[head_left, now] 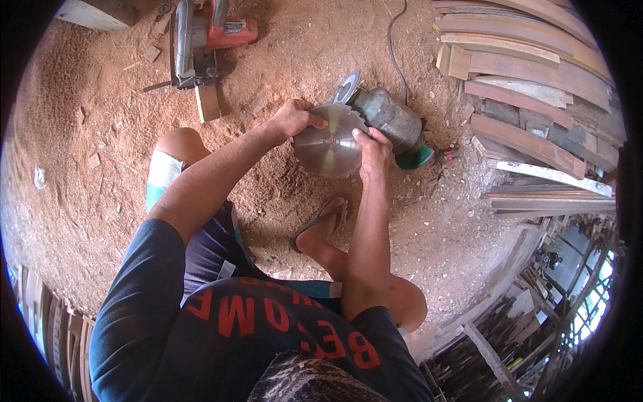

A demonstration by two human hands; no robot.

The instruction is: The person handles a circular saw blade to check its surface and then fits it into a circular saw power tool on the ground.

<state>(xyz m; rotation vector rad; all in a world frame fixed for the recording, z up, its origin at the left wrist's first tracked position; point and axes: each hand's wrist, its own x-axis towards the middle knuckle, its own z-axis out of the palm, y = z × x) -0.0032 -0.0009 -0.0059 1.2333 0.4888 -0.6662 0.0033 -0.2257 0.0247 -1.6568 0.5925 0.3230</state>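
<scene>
A round toothed metal saw blade is held in both hands, its upper edge by the thin grey wheel of a metal bench grinder; I cannot tell whether they touch. My left hand grips the blade's upper left, thumb on its face. My right hand holds the right edge, thumb on top. A green wheel sits at the grinder's other end.
A red and grey circular saw lies upper left on a wood block. Stacked planks fill the right side. A cord runs up from the grinder over the sawdust-covered ground. My sandaled foot is below the blade.
</scene>
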